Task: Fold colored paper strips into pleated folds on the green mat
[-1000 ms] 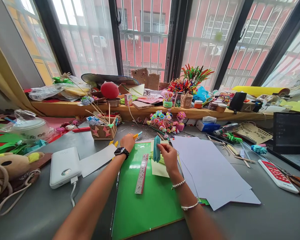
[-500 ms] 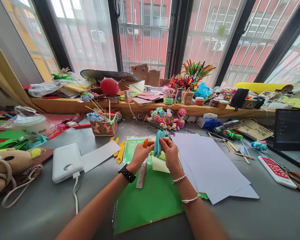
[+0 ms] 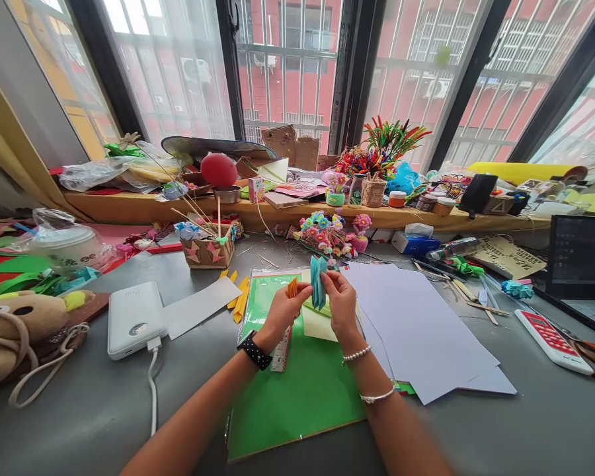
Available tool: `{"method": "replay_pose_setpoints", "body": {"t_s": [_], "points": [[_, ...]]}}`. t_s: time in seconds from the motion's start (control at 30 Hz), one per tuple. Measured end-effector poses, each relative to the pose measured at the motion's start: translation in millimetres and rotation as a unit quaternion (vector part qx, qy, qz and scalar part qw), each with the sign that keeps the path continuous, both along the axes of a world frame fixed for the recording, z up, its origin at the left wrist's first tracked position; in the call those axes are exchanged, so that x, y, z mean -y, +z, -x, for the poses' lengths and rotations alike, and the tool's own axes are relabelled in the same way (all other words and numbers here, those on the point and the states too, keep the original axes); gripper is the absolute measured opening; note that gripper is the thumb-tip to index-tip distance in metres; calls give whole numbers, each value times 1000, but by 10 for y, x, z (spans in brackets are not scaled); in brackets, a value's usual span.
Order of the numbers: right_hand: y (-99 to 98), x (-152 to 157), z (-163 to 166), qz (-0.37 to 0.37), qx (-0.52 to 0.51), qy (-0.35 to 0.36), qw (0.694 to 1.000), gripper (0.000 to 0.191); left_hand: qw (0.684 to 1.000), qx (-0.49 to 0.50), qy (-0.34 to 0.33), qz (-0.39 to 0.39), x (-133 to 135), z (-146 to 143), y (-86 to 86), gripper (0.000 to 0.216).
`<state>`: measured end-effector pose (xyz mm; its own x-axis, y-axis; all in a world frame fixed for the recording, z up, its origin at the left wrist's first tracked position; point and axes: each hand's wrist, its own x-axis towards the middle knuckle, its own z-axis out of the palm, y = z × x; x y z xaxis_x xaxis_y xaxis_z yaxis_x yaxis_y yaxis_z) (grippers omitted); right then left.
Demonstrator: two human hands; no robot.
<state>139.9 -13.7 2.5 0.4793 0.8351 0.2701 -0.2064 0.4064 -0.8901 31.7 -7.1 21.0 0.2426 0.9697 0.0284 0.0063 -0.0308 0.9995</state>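
Above a green sheet (image 3: 297, 396) on the grey table, both my hands meet. My right hand (image 3: 341, 304) pinches a folded teal paper piece (image 3: 318, 281) and holds it upright. My left hand (image 3: 283, 309), with a black watch on its wrist, is closed on a small folded orange paper piece (image 3: 292, 287) right beside the teal one. A patterned ruler (image 3: 280, 350) lies under my left wrist. Pale yellow paper (image 3: 317, 325) lies beneath my hands.
White sheets (image 3: 416, 324) spread to the right, a red calculator (image 3: 553, 340) beyond them. A white power bank (image 3: 133, 318) with a cable and white card lie left. A cardboard box with sticks (image 3: 205, 251), paper flowers (image 3: 327, 238) and a cluttered windowsill stand behind. A plush toy (image 3: 20, 327) sits far left.
My left hand came back from the far side of the green sheet with the orange piece and joined my right hand, which has raised the teal piece slightly.
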Motion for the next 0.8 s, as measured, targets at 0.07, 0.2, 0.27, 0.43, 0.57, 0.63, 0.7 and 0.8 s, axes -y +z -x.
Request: {"method": "replay_pose_setpoints", "body": {"t_s": [0.07,0.2,0.27,0.43,0.57,0.63,0.7,0.8], "points": [[2,5,2,-1,9,0,1000,23,999,-35,7,-34,-15,1,-1,29],[-4,9,2,1,32,11,999,23,986,-109,-10,-123,-79,30,5,26],[-13,4,-4,6,39,8,999,24,966,-179,5,-185,-125,91,33,24],[-23,-7,-18,20,42,-8,999,25,808,-486,120,-311,-250,370,164,21],[-11,4,-14,15,59,-10,998,26,709,-622,136,-302,-345,557,202,28],[-10,9,-13,11,69,-6,998,26,698,-643,115,-293,-399,611,178,32],[-16,8,-15,9,73,-2,997,26,704,-645,95,-280,-458,647,141,32],[-33,0,-22,7,73,3,997,25,735,-623,89,-254,-543,672,97,29]]}}
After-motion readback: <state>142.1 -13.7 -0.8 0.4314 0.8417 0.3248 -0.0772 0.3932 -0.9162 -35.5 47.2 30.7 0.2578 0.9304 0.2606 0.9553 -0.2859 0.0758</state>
